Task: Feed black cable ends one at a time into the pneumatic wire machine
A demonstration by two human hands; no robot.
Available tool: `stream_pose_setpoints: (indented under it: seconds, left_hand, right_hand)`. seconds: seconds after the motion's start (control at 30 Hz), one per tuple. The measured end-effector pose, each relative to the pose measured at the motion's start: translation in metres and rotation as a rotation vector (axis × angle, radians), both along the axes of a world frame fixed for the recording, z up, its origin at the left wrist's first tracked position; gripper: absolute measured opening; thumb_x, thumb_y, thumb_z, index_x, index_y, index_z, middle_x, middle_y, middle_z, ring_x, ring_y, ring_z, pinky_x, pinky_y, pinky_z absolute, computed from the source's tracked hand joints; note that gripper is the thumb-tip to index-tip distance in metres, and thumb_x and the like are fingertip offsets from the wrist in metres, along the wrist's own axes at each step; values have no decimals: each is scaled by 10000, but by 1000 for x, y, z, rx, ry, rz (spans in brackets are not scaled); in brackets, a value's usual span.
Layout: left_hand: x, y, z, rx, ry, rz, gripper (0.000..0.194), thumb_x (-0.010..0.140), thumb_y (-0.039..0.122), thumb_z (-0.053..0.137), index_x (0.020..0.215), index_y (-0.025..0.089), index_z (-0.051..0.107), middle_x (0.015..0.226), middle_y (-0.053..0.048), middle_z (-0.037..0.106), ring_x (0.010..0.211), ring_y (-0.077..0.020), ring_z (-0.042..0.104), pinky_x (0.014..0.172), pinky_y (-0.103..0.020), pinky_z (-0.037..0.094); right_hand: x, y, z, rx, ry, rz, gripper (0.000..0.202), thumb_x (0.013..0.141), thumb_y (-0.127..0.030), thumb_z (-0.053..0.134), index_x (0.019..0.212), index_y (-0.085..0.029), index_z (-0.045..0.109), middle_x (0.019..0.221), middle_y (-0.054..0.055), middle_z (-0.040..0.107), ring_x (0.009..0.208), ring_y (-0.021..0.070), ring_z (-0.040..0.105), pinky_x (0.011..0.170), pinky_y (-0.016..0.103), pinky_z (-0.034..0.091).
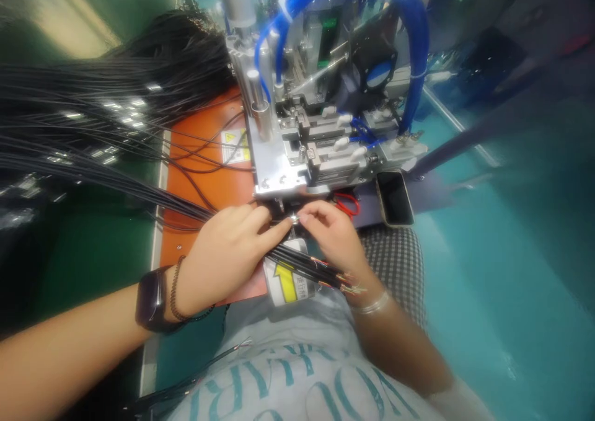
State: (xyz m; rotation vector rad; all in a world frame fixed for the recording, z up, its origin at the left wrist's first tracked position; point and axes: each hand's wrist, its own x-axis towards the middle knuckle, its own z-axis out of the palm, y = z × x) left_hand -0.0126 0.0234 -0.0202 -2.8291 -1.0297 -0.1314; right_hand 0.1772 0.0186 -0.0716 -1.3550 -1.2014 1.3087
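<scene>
My left hand (235, 238) is closed over a bundle of thin black cables (297, 258), whose stripped ends with fine coloured wires stick out toward my right wrist. Its outstretched thumb reaches a small shiny whitish piece (294, 219) at the front of a metal machine (320, 142). From the other side my right hand (332, 229) pinches at that same piece with thumb and forefinger. What the piece is, and whether a cable is joined to it, is too small and blurred to tell.
A large heap of black cables (139, 80) lies left, partly over the orange base plate (199, 191). Blue hoses (416, 43) arch above the machine. Right of my hands are a phone (395, 199), red-handled tool (348, 204) and checked seat (395, 253). More cables (186, 387) lie by my lap.
</scene>
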Motion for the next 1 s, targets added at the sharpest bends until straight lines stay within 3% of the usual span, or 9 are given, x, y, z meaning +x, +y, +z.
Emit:
stream_pose_setpoints:
  seconds: [0.37, 0.67, 0.77, 0.87, 1.0]
  left_hand:
    - [0, -1, -3, 11, 13, -9, 386, 897, 212, 422, 1274, 244, 503, 909, -72, 545, 755, -206, 473, 626, -336, 364]
    - [9, -3, 6, 9, 136, -4, 501, 804, 135, 504, 1294, 230, 471, 892, -74, 522, 782, -224, 484, 612, -342, 351]
    - [9, -3, 5, 43, 101, -14, 404, 843, 132, 466, 1235, 219, 515, 859, -66, 531, 766, -205, 489, 624, -336, 365]
    - [6, -3, 0, 91, 17, -42, 273, 890, 168, 430, 1122, 184, 571, 828, -57, 539, 748, -187, 488, 644, -330, 387]
    - [2, -3, -3, 121, -36, -55, 213, 902, 177, 419, 1008, 151, 602, 813, -55, 545, 736, -184, 489, 648, -328, 401]
  right_hand:
    - [1, 0, 8, -42, -102, -5, 127, 794, -291, 578, 766, -173, 617, 737, 1, 615, 659, 126, 543, 592, 248, 435]
    - [1, 4, -2, -42, -137, 51, 131, 787, -272, 564, 696, -178, 576, 636, -32, 548, 594, 110, 494, 552, 228, 402]
    - [2, 3, -7, -59, -43, 48, 124, 789, -303, 573, 782, -182, 599, 643, -34, 554, 565, 107, 483, 527, 229, 395]
    - [4, 1, -8, -24, -15, 62, 190, 790, -295, 582, 943, -201, 644, 782, -5, 621, 636, 121, 527, 568, 243, 422]
    - [5, 1, -4, 53, -68, 76, 152, 797, -289, 587, 895, -203, 665, 768, -2, 619, 639, 125, 522, 591, 256, 424]
